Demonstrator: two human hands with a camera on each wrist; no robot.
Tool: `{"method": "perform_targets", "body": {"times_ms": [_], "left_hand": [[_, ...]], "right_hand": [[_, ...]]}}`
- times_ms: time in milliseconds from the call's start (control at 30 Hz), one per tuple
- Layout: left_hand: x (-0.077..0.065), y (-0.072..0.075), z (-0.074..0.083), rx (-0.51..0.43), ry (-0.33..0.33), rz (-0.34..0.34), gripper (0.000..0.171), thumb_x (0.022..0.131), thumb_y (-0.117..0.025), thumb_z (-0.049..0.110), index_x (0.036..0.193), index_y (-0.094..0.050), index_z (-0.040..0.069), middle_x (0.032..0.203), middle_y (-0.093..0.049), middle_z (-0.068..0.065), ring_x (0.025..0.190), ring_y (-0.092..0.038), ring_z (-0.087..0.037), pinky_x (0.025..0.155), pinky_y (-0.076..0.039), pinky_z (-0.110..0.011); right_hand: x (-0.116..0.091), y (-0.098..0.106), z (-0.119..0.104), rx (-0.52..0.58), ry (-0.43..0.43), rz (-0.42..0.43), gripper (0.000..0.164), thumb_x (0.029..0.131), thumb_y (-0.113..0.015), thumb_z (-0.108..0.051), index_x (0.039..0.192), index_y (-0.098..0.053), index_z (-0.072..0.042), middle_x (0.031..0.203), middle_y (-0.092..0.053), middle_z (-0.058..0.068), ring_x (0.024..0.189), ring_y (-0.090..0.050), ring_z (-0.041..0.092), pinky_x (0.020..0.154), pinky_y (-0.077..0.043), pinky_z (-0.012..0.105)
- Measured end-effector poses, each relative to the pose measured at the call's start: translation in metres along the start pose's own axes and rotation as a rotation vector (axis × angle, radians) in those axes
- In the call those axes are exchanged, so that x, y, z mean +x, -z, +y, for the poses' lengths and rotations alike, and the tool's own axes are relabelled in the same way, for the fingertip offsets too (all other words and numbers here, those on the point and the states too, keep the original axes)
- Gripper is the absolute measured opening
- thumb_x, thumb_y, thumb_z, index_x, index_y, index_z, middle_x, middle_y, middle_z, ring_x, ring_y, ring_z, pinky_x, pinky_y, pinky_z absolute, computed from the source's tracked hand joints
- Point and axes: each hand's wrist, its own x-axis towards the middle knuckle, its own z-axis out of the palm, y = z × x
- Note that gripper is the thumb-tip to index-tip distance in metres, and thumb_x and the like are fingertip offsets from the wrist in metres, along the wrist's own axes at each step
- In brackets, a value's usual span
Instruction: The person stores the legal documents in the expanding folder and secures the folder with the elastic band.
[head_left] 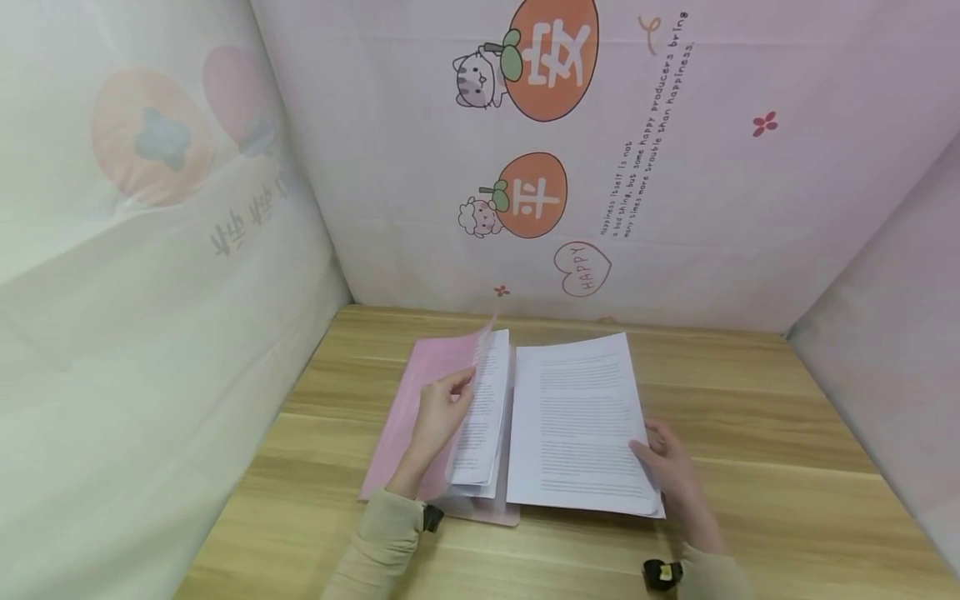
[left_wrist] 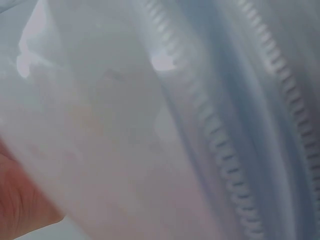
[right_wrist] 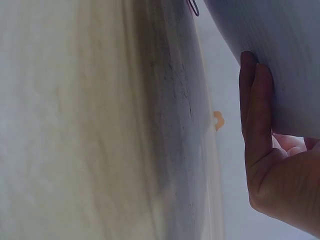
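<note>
So there's a pink folder [head_left: 397,417] lying on the left half of the worktop [head_left: 772,467], soft see-through plastic with a bit of a sheen and thin, floppy covers. The left grip [head_left: 444,407] is pinching the edge of its raised flap between thumb and fingers, and the plastic curves up toward the worktop's far edge. Tucked against that flap are some printed sheets [head_left: 480,433], flat white paper with rows of small dark text.

Right beside the folder, around the middle of the worktop, is a paper stack [head_left: 585,425]: matte white, rectangular, slightly bowed, with a wide blank margin on the left. The right grip [head_left: 671,467] has hold of its right edge, thumb on top and long fingers underneath, so that side sits up off the wood. Can't tell if the stack is attached to the folder.

The left wrist view is pretty blurry, mostly cloudy clear plastic plus a couple of bumpy, toothed strips [left_wrist: 220,140].

Worktop's got streaky yellow-brown wood grain. A white cloth backdrop [head_left: 675,275] with orange fruit prints rises along its far edge, faintly creased. Sleeves [head_left: 382,542] are beige and wrinkly.
</note>
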Motion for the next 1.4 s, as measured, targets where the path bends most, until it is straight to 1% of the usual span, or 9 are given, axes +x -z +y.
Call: {"method": "perform_targets", "body": {"times_ms": [200, 367, 600, 700, 833, 933, 1067, 1267, 1400], "left_hand": [[0.0003, -0.0004, -0.001, -0.004, -0.004, 0.005, 0.038, 0.087, -0.056, 0.0, 0.124, -0.067, -0.002, 0.114, -0.072, -0.024, 0.092, -0.072, -0.029, 0.052, -0.049, -0.013], [0.0, -0.0004, -0.0004, -0.011, -0.003, 0.005, 0.039, 0.087, -0.056, 0.001, 0.124, -0.066, -0.002, 0.113, -0.072, -0.024, 0.091, -0.072, -0.029, 0.051, -0.049, -0.014], [0.0004, -0.001, -0.0012, 0.008, -0.008, 0.014, 0.039, 0.087, -0.056, 0.001, 0.123, -0.067, -0.001, 0.112, -0.073, -0.022, 0.094, -0.073, -0.028, 0.063, -0.055, -0.018], [0.0004, -0.0012, -0.0011, 0.006, -0.005, 0.013, 0.038, 0.087, -0.056, 0.001, 0.123, -0.067, -0.001, 0.112, -0.073, -0.021, 0.094, -0.073, -0.028, 0.063, -0.057, -0.022], [0.0005, -0.0008, -0.0007, 0.008, -0.006, 0.015, 0.038, 0.086, -0.056, 0.0, 0.123, -0.067, -0.001, 0.113, -0.073, -0.021, 0.095, -0.073, -0.028, 0.068, -0.059, -0.027], [0.0002, -0.0006, -0.0006, 0.012, -0.01, 0.017, 0.038, 0.086, -0.056, -0.001, 0.122, -0.068, -0.002, 0.114, -0.073, -0.021, 0.095, -0.073, -0.028, 0.073, -0.06, -0.03], [0.0002, -0.0006, -0.0007, 0.014, -0.017, 0.02, 0.038, 0.086, -0.057, -0.001, 0.122, -0.068, -0.002, 0.114, -0.073, -0.021, 0.095, -0.073, -0.029, 0.075, -0.061, -0.033], [0.0001, -0.0008, -0.0014, 0.022, -0.026, 0.019, 0.038, 0.086, -0.057, -0.001, 0.122, -0.068, -0.002, 0.115, -0.072, -0.021, 0.096, -0.073, -0.029, 0.078, -0.061, -0.035], [-0.0002, -0.0008, -0.0007, 0.027, -0.025, 0.021, 0.038, 0.086, -0.057, 0.0, 0.122, -0.068, -0.001, 0.116, -0.072, -0.02, 0.097, -0.073, -0.03, 0.079, -0.06, -0.036]], "right_hand": [[-0.0004, -0.0027, 0.0007, 0.029, -0.016, -0.006, 0.059, 0.101, -0.05, -0.013, 0.154, -0.026, -0.006, 0.138, -0.049, 0.036, 0.081, -0.066, 0.011, 0.069, -0.057, 0.03], [-0.0004, -0.0025, 0.0027, 0.025, -0.015, -0.011, 0.059, 0.101, -0.05, -0.013, 0.155, -0.025, -0.006, 0.137, -0.05, 0.035, 0.083, -0.066, 0.011, 0.07, -0.056, 0.029], [-0.001, -0.0029, 0.0038, 0.04, -0.006, -0.017, 0.059, 0.101, -0.05, -0.013, 0.154, -0.025, -0.006, 0.136, -0.051, 0.034, 0.083, -0.067, 0.01, 0.07, -0.057, 0.029], [-0.0012, -0.0027, 0.0044, 0.045, 0.0, -0.016, 0.058, 0.102, -0.049, -0.011, 0.154, -0.025, -0.006, 0.136, -0.052, 0.034, 0.082, -0.068, 0.01, 0.07, -0.058, 0.03], [-0.001, -0.0015, 0.0052, 0.028, 0.009, -0.018, 0.058, 0.102, -0.048, -0.011, 0.155, -0.025, -0.005, 0.137, -0.05, 0.036, 0.083, -0.068, 0.01, 0.07, -0.058, 0.03], [-0.0006, -0.0002, 0.0053, 0.0, 0.0, -0.013, 0.06, 0.102, -0.049, -0.014, 0.155, -0.024, -0.005, 0.139, -0.048, 0.036, 0.085, -0.067, 0.01, 0.07, -0.056, 0.028], [-0.0002, 0.0015, 0.0054, -0.037, -0.011, 0.001, 0.061, 0.102, -0.051, -0.017, 0.155, -0.025, -0.006, 0.142, -0.047, 0.036, 0.086, -0.065, 0.009, 0.07, -0.054, 0.027], [-0.002, 0.0027, 0.0063, -0.025, 0.009, 0.013, 0.059, 0.101, -0.051, -0.014, 0.155, -0.027, -0.006, 0.141, -0.049, 0.036, 0.083, -0.067, 0.007, 0.07, -0.056, 0.026], [-0.0034, 0.0042, 0.0062, -0.041, 0.008, 0.023, 0.062, 0.101, -0.051, -0.015, 0.155, -0.024, -0.004, 0.144, -0.045, 0.037, 0.083, -0.066, 0.004, 0.07, -0.055, 0.024]]}}
